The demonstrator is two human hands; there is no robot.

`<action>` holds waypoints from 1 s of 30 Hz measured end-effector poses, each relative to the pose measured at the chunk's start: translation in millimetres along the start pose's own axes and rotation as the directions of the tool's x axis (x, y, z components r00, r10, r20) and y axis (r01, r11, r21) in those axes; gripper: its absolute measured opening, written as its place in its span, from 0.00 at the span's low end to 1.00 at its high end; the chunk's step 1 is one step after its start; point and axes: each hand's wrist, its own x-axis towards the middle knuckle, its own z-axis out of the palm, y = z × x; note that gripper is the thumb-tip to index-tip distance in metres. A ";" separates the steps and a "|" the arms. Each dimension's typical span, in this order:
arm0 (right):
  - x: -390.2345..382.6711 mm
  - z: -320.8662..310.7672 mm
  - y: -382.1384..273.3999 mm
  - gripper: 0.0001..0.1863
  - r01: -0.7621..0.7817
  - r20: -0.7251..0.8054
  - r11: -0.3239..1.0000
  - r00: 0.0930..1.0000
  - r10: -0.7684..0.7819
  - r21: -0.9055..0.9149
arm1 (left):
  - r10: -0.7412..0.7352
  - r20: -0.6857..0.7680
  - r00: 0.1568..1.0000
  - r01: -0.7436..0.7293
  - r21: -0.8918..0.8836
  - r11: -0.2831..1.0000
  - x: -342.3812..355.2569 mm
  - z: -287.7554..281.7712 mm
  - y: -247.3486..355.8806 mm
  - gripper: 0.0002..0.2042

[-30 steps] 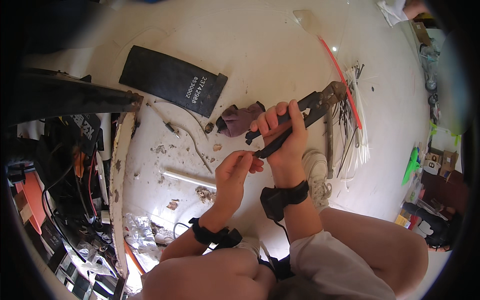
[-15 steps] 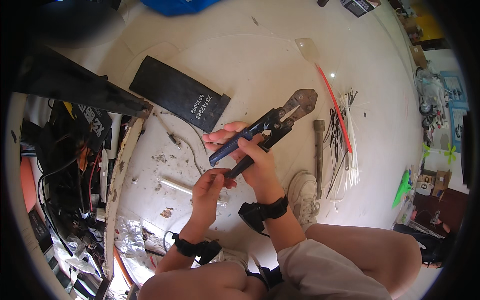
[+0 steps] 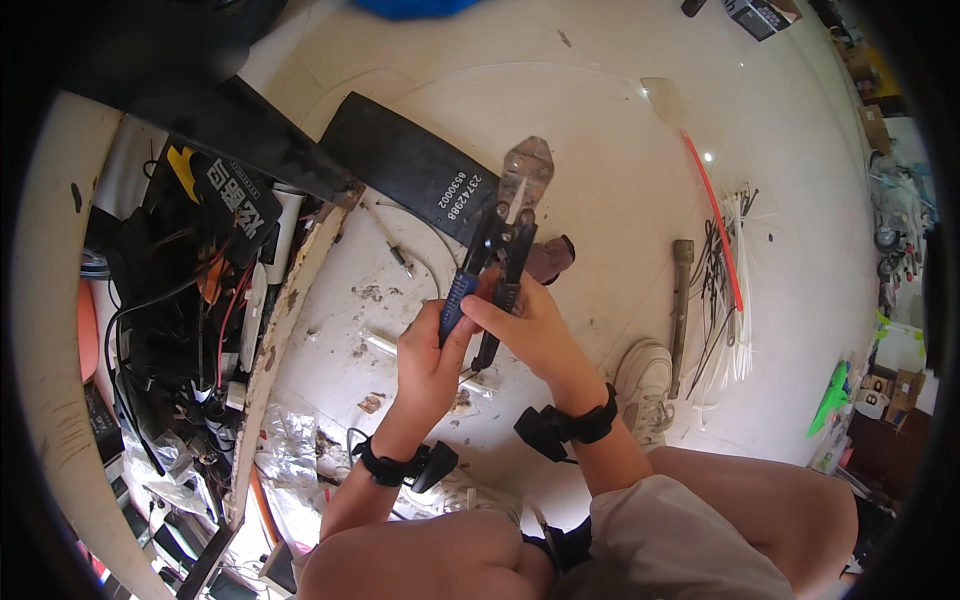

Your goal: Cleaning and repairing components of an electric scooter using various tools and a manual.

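Both hands hold a pair of crimping pliers [image 3: 525,172] with a worn metal head and dark handles, one in a blue grip. The head points away from me, and the handles stand slightly apart. My left hand [image 3: 428,355] is closed round the blue handle. With the thumb reaching across between the handles, my right hand [image 3: 535,325] grips the black one. Just beyond the right hand lies a dark reddish-brown object [image 3: 548,260], partly hidden by the pliers. A flat black panel [image 3: 410,160] lies on the floor past the tool's head.
Right of my shoe [image 3: 645,385] lie a metal tube [image 3: 681,310], a bundle of cable ties [image 3: 735,330] and a red-handled fly swatter [image 3: 712,220]. At left, a chipped board edge [image 3: 280,350] borders black bags and wires. A thin cable [image 3: 400,255] lies on the dirty floor.
The pliers have swung from slanting right to nearly upright and come left. My left hand has shifted from the black handle's end to the blue handle. The reddish-brown object has come into view.
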 end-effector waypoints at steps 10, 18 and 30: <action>-4.4 11.0 -21.2 0.12 -0.141 0.121 0.952 0.986 0.111 0.270 | -0.155 0.027 0.988 0.156 -0.296 0.942 -7.6 -6.1 -5.5 0.10; -8.3 -11.6 -14.5 0.14 -0.173 0.206 0.978 0.968 0.147 0.115 | -0.200 0.137 0.970 0.228 -0.231 0.946 -16.8 -18.4 -3.2 0.07; -17.8 11.8 -4.2 0.16 0.082 0.062 0.992 0.994 -0.089 0.099 | 0.013 0.022 1.000 -0.006 -0.280 0.960 -22.2 -15.3 -4.6 0.20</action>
